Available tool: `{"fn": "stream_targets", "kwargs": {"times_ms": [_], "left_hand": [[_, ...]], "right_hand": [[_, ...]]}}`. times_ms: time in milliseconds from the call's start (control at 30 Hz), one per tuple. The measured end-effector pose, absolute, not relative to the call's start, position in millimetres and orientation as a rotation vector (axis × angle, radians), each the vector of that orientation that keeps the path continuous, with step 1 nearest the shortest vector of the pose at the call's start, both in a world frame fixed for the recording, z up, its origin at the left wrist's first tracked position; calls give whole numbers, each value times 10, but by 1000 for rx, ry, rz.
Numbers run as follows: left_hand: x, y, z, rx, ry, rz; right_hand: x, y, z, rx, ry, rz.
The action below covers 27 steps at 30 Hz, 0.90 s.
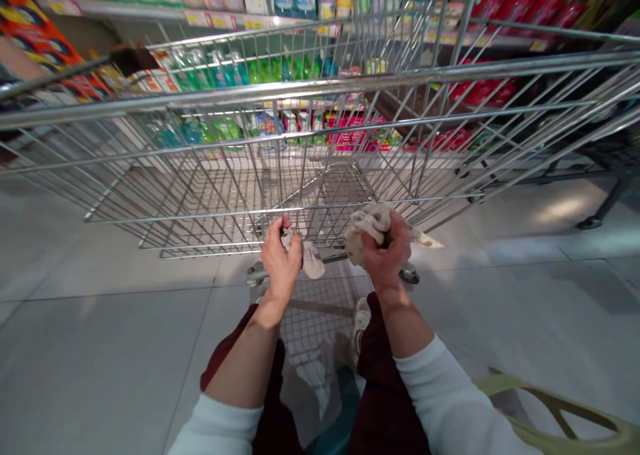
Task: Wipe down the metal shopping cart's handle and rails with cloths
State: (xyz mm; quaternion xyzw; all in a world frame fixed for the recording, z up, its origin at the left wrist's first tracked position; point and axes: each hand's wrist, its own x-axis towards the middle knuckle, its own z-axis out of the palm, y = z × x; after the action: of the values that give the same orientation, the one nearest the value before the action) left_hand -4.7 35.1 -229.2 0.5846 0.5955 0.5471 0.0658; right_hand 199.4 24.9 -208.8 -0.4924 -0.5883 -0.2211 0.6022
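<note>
Side-on in front of me stands a metal wire shopping cart (310,93). Against its lower side wires, my left hand (281,256) has its fingers closed around a small whitish cloth (313,263), whose end hangs out to the right. To the right, my right hand (389,253) grips a larger bunched, off-white cloth (369,223) close to the same wires. A pale strip (427,240) sticks out beyond the right hand; I cannot tell whether it belongs to that cloth. The inside of both grips is hidden.
Behind the cart, store shelves (210,20) hold rows of bottles and packs. More dark cart frames with wheels (589,223) stand at right. A curved olive-green plastic piece (555,401) is at lower right. Grey floor tiles (110,348) lie below.
</note>
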Motion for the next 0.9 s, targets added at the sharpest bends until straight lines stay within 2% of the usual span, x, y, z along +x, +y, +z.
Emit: {"fn": "stream_targets", "kwargs": {"times_ms": [167,400,667,900], "left_hand": [[-22,344,-2287,1753,1778,1640],[-38,327,-2293,1745,1753,1663],[-51,326,-2277,1733,1765,1621],[-47,327,-2288,1714,1753,1623]], "right_hand": [[1960,230,-1997,-1071,-1614,-615],[1898,442,-2192,-1274,-1717,-511],[1795,285,-2412,-1351,-2054,-502],[1782,323,-2426,-1274,-2026,-399]]}}
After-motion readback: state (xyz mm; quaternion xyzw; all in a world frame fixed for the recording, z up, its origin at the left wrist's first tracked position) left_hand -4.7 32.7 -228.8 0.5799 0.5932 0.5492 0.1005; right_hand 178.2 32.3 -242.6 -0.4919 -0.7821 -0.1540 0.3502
